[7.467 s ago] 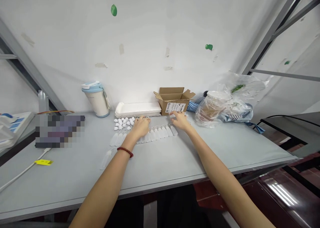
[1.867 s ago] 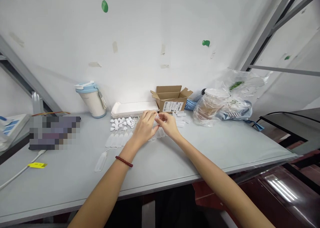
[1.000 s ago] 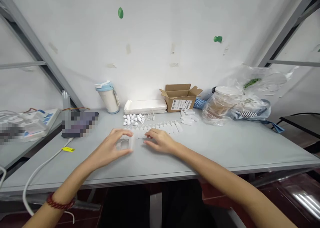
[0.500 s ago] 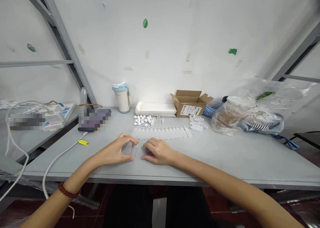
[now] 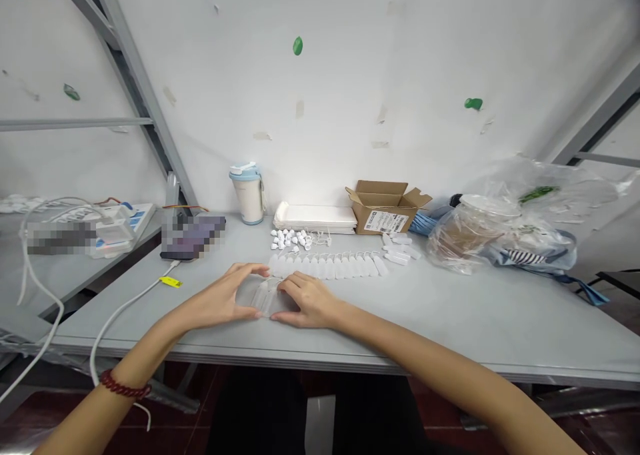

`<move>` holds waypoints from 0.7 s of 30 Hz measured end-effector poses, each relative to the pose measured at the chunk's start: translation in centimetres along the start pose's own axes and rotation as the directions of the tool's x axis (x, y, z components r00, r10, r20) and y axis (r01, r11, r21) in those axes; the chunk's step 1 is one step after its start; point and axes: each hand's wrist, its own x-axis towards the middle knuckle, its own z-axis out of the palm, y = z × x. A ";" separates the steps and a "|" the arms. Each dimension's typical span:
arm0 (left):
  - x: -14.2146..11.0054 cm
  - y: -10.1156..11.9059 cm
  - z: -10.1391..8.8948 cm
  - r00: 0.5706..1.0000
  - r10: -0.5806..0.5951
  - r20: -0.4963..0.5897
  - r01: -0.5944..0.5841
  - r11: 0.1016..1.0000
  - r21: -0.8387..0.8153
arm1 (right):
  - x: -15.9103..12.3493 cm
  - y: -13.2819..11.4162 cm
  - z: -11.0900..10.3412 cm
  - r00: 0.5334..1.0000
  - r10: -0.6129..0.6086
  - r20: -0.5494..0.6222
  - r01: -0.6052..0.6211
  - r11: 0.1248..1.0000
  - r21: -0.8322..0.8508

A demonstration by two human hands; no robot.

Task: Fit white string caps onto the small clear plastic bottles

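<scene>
Close to the desk's front edge lies a small group of clear plastic tubes [image 5: 265, 298], between my two hands. My left hand [image 5: 227, 298] is open at their left side; its fingers are spread above their far ends and the thumb is by their near ends. From the right, my right hand [image 5: 310, 302] curves around the tubes, fingertips at the far ends and thumb at the near ends. Just beyond, a row of frosted white strips [image 5: 330, 267] with strings lies side by side. Small white caps [image 5: 285, 239] are heaped behind that row.
A white stack of trays [image 5: 317, 216] and an open cardboard box [image 5: 383, 208] stand by the wall. Left of them are a tumbler [image 5: 248, 195] and a cabled phone [image 5: 195, 236]. More clear pieces [image 5: 399, 248] lie before the box; a plastic bag [image 5: 465, 232] sits at right.
My left fingers have lifted off the clear tubes and opened wider. My right hand has moved left and closed in on the tubes. The view has shifted slightly.
</scene>
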 end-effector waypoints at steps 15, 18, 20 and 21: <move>0.1 -1.3 0.4 0.998 -0.017 0.065 0.018 1.000 -0.004 | 0.4 -0.4 0.2 0.998 0.056 0.026 -0.057 0.998 0.003; 0.1 -1.5 0.4 0.998 -0.013 0.059 0.014 1.000 -0.007 | 0.6 -0.4 0.4 0.997 0.065 0.033 -0.066 0.998 0.021; 0.0 -1.7 0.5 0.999 -0.015 0.043 0.015 1.000 -0.003 | 0.8 -0.4 0.5 0.997 0.067 0.036 -0.069 0.997 0.038; 0.0 -1.7 0.5 0.999 -0.016 0.035 0.016 1.000 -0.002 | 1.0 -0.5 0.6 0.997 0.070 0.037 -0.071 0.996 0.046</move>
